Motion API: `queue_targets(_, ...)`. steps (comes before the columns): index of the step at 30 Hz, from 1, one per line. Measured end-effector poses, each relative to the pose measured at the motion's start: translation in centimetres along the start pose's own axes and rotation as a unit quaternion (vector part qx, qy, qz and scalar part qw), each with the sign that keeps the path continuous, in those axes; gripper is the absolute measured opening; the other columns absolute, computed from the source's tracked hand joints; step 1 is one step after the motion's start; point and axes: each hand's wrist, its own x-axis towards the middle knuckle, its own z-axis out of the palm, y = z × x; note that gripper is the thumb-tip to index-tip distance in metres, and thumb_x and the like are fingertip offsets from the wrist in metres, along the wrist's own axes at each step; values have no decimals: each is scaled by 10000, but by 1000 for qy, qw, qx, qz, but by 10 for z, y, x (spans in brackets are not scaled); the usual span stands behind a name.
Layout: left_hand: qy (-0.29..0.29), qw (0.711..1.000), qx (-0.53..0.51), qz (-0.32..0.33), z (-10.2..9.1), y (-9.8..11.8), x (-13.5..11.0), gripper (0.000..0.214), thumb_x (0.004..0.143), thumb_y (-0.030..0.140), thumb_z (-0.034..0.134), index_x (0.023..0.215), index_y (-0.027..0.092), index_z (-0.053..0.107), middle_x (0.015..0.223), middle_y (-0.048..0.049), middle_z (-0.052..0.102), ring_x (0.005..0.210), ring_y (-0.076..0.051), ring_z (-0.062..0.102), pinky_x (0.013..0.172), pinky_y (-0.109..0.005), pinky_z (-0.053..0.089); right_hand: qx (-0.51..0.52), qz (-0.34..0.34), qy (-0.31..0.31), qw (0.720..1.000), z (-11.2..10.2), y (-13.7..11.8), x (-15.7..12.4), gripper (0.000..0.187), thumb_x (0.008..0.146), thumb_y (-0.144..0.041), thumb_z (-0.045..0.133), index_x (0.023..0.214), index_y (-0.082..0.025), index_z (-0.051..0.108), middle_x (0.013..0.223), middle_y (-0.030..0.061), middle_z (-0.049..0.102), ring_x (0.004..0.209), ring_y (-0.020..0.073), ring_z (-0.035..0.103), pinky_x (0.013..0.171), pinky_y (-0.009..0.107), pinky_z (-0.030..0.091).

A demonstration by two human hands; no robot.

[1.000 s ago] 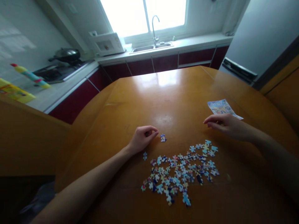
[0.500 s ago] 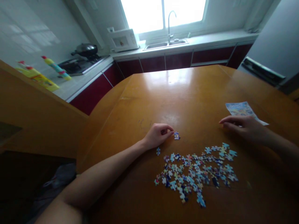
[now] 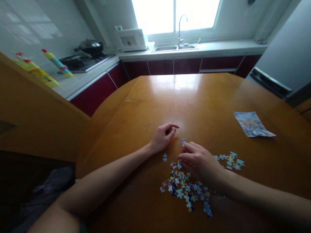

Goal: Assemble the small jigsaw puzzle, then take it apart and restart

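My left hand (image 3: 163, 137) rests its side on the wooden table, loosely curled, with thumb and forefinger a little apart and nothing between them. Just right of it lies a small joined bit of puzzle (image 3: 184, 141), blue and white, partly behind my right hand. My right hand (image 3: 198, 158) hovers over the upper part of the heap of jigsaw pieces (image 3: 179, 184), fingers bent and slightly spread, with no piece visible in them. It covers much of the heap. One loose blue jigsaw piece (image 3: 165, 157) lies apart, below my left wrist.
A creased picture sheet (image 3: 254, 124) lies at the right of the table (image 3: 136, 113). Beyond the table are a sink (image 3: 165, 48), a microwave (image 3: 131, 40) and a stove with a dark pan (image 3: 90, 47). Yellow bottles (image 3: 40, 74) stand on the left counter.
My right hand has moved left from beside the picture sheet to over the puzzle heap. My left hand has drawn slightly up and away from the joined bit, its fingertips parting.
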Motion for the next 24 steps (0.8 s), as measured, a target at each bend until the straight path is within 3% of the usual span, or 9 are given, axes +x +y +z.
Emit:
queue_targets(8, -4, 1000, -6, -2, 1, -3, -1, 215, 933, 244, 541, 1021, 123, 694, 590, 44, 408, 534, -88, 339, 493, -217, 280, -51, 14, -34, 998, 23, -10, 9, 114, 898, -242, 667, 821, -190, 734, 866, 69, 629, 859, 223, 543, 773, 362, 460)
queue_targets(19, -1, 1000, -3, 6, 1, -1, -2, 210, 918, 236, 544, 1009, 125, 697, 581, 46, 413, 529, -88, 339, 495, -220, 278, 22, 43, -34, 998, 20, -15, 10, 56, 881, -151, 642, 859, -197, 666, 901, 58, 618, 888, 218, 534, 794, 355, 475)
queue_targets(24, -5, 1000, 0, 5, 1, -1, -1, 201, 920, 223, 541, 1004, 126, 696, 572, 55, 388, 527, -86, 330, 496, -223, 274, 0, 39, -19, 999, 21, -14, 10, 49, 885, -186, 646, 842, -188, 669, 907, 67, 613, 898, 227, 526, 816, 377, 477)
